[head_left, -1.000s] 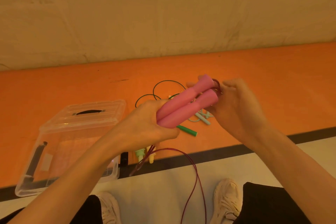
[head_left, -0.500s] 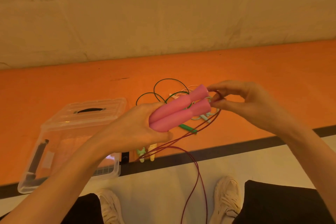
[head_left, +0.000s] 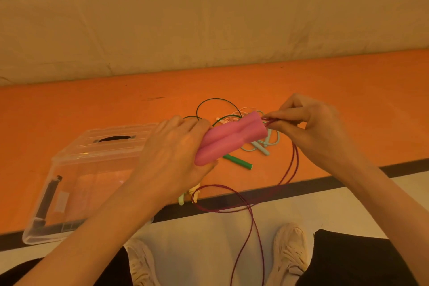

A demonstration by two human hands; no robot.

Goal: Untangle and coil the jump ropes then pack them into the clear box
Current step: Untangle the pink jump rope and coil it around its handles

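Coiling is under way: the left hand point(head_left: 173, 153) grips both pink handles point(head_left: 231, 138) above the floor, the right hand point(head_left: 308, 127) pinches the cord point(head_left: 293, 165) at their tips. Next probably comes winding the slack round; the box point(head_left: 76, 169) waits nearby, left.

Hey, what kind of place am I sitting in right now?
Probably a gym or sports hall. You sit on a pale floor edged by a black line and an orange floor band, facing a plain beige wall, with tangled thin jump ropes lying there.
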